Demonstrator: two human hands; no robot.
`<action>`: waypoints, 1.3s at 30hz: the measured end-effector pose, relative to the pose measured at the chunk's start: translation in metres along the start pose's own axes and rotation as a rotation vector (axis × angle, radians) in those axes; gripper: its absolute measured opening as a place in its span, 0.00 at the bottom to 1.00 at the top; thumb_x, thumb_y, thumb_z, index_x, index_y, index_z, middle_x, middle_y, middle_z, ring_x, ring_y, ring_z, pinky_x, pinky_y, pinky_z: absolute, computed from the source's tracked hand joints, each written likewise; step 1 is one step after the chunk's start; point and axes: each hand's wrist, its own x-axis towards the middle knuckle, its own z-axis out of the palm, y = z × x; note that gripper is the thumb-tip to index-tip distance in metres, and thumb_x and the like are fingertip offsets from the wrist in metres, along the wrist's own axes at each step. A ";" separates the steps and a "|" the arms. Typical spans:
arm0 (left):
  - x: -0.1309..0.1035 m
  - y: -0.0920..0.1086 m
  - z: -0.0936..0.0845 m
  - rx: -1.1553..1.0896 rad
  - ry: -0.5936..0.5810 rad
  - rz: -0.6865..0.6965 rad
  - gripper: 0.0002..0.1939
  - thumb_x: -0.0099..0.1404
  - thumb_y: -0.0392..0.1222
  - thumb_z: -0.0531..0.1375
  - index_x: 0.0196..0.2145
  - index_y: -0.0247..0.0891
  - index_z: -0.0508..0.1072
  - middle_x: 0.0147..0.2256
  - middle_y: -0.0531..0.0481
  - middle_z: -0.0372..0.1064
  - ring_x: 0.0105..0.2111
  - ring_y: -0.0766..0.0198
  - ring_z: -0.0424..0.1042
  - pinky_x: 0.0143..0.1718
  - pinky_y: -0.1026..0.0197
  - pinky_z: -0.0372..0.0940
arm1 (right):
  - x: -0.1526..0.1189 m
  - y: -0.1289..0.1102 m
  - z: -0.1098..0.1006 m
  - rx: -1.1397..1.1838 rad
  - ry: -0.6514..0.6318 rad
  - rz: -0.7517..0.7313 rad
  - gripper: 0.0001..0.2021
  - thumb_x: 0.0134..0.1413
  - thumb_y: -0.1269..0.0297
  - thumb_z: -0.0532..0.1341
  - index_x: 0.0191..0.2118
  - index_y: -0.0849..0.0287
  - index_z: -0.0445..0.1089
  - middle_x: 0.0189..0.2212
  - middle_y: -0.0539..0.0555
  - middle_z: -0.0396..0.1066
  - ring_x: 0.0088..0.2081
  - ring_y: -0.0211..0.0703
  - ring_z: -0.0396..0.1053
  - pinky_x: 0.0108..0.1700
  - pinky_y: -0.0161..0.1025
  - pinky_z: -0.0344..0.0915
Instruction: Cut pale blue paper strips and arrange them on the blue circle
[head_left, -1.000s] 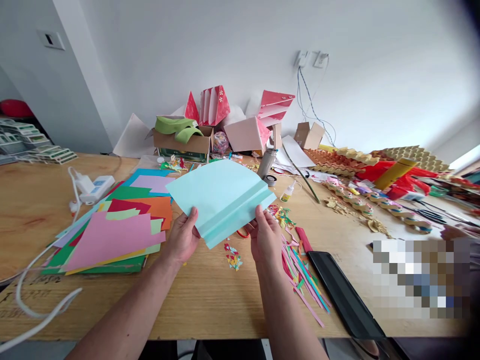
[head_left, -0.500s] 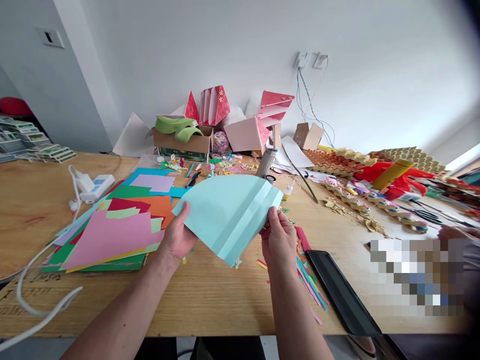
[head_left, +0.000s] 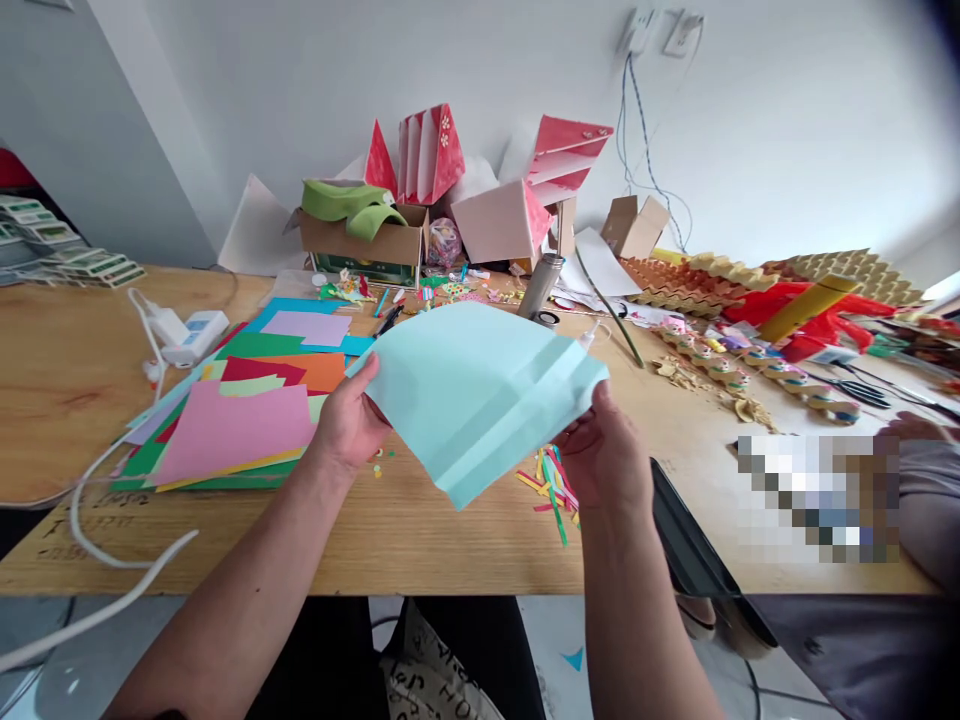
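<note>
Pale blue paper [head_left: 480,380] is blocking plenty from where I'm standing: it's covering the tabletop [head_left: 450,565] b/w the two sets of fingers, scraps behind it showing only past its edge. Just beyond the R fingers a small white bottle [head_left: 588,338] is barely peeking out; can't read it. Paper strips [head_left: 553,490] are lying just below the R fingers, partly hidden; a dark tray [head_left: 694,530] is disappearing behind the R arm [head_left: 637,610]. Well right of those fingers a pixelated patch [head_left: 817,500] is masking smth, & another person's hand [head_left: 916,428] is getting lost in blur.

L hand [head_left: 352,425] is pinching the sheet's L edge, thumb on top, other fingers mostly hiding underneath. R hand [head_left: 611,455] is pinching the R corner, its tips behind not showing clearly.

Sheet's hanging b/w the fingers, above the table, bowing slightly, far edge curving, a corner pointing at the holder. Parallel creases are running diagonally nearer the R fingers, making lighter/darker bands. Left of the L fingers a multicoloured paper stack [head_left: 240,430] is lying, partly covered by that hand.
</note>
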 end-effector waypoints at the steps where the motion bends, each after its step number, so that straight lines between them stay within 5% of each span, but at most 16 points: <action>1: -0.001 0.001 0.001 0.013 0.006 0.004 0.09 0.61 0.42 0.63 0.38 0.36 0.77 0.41 0.45 0.79 0.48 0.49 0.74 0.49 0.50 0.70 | 0.001 -0.004 -0.005 0.003 0.004 0.017 0.18 0.44 0.48 0.69 0.29 0.59 0.73 0.23 0.50 0.71 0.23 0.38 0.68 0.23 0.35 0.66; 6: -0.008 0.008 0.001 0.147 0.017 -0.010 0.08 0.55 0.40 0.66 0.34 0.34 0.78 0.34 0.44 0.79 0.40 0.49 0.78 0.44 0.50 0.72 | 0.000 -0.023 -0.034 -0.187 -0.092 0.164 0.20 0.39 0.46 0.70 0.29 0.60 0.77 0.23 0.55 0.74 0.23 0.44 0.70 0.23 0.39 0.67; 9: -0.016 0.011 -0.005 0.246 0.011 -0.048 0.09 0.53 0.39 0.67 0.33 0.33 0.79 0.32 0.43 0.79 0.35 0.48 0.78 0.39 0.50 0.73 | -0.014 -0.028 -0.048 -0.374 -0.205 0.262 0.18 0.32 0.56 0.76 0.31 0.61 0.78 0.22 0.53 0.73 0.21 0.39 0.67 0.20 0.35 0.65; 13: -0.030 0.008 -0.020 0.367 0.004 -0.153 0.09 0.52 0.40 0.69 0.31 0.33 0.78 0.28 0.43 0.78 0.27 0.52 0.77 0.30 0.56 0.71 | -0.044 -0.020 -0.056 -0.564 -0.360 0.352 0.15 0.37 0.56 0.74 0.29 0.61 0.75 0.19 0.48 0.66 0.17 0.34 0.60 0.15 0.33 0.61; 18: -0.053 -0.001 -0.049 0.408 -0.096 -0.218 0.14 0.58 0.49 0.66 0.34 0.34 0.78 0.26 0.46 0.75 0.22 0.63 0.72 0.21 0.65 0.64 | -0.071 0.002 -0.070 -0.623 -0.276 0.405 0.19 0.41 0.48 0.71 0.27 0.59 0.70 0.17 0.44 0.59 0.18 0.32 0.55 0.16 0.30 0.56; 22: -0.075 -0.003 -0.061 0.451 -0.183 -0.251 0.34 0.61 0.46 0.65 0.63 0.50 0.60 0.38 0.44 0.76 0.35 0.56 0.77 0.33 0.59 0.70 | -0.079 0.014 -0.087 -0.620 -0.194 0.391 0.20 0.44 0.45 0.68 0.30 0.57 0.67 0.19 0.44 0.58 0.20 0.33 0.54 0.19 0.30 0.54; 25: -0.086 -0.001 -0.051 0.406 -0.247 -0.145 0.46 0.58 0.42 0.68 0.67 0.57 0.47 0.51 0.41 0.71 0.50 0.52 0.73 0.44 0.57 0.69 | -0.077 0.017 -0.088 -0.603 -0.159 0.361 0.21 0.42 0.44 0.69 0.30 0.57 0.66 0.20 0.44 0.58 0.21 0.34 0.54 0.20 0.30 0.54; 29: -0.086 0.004 -0.029 0.410 -0.372 0.066 0.39 0.56 0.37 0.68 0.63 0.52 0.61 0.63 0.46 0.58 0.64 0.51 0.55 0.61 0.55 0.57 | -0.065 0.016 -0.073 -0.586 -0.151 0.279 0.19 0.44 0.46 0.68 0.30 0.56 0.66 0.20 0.44 0.60 0.21 0.34 0.55 0.20 0.30 0.54; 32: -0.080 0.007 -0.022 0.431 -0.349 0.132 0.35 0.53 0.34 0.70 0.58 0.42 0.69 0.63 0.44 0.59 0.67 0.53 0.48 0.65 0.58 0.49 | -0.054 0.019 -0.063 -0.593 -0.151 0.229 0.19 0.44 0.46 0.68 0.31 0.56 0.66 0.20 0.44 0.62 0.20 0.34 0.55 0.20 0.31 0.54; 36: -0.073 0.004 -0.032 0.428 -0.284 -0.104 0.35 0.54 0.35 0.69 0.59 0.48 0.67 0.61 0.45 0.62 0.57 0.48 0.67 0.53 0.53 0.66 | -0.040 0.032 -0.064 -0.649 -0.132 0.174 0.18 0.43 0.47 0.67 0.31 0.56 0.66 0.17 0.43 0.62 0.18 0.34 0.53 0.20 0.32 0.48; 39: -0.072 -0.005 -0.045 0.466 -0.303 -0.181 0.39 0.51 0.31 0.70 0.59 0.50 0.67 0.59 0.43 0.64 0.45 0.55 0.75 0.45 0.57 0.71 | -0.033 0.046 -0.072 -0.769 -0.122 0.195 0.18 0.42 0.47 0.65 0.31 0.56 0.67 0.17 0.44 0.64 0.18 0.36 0.54 0.21 0.33 0.47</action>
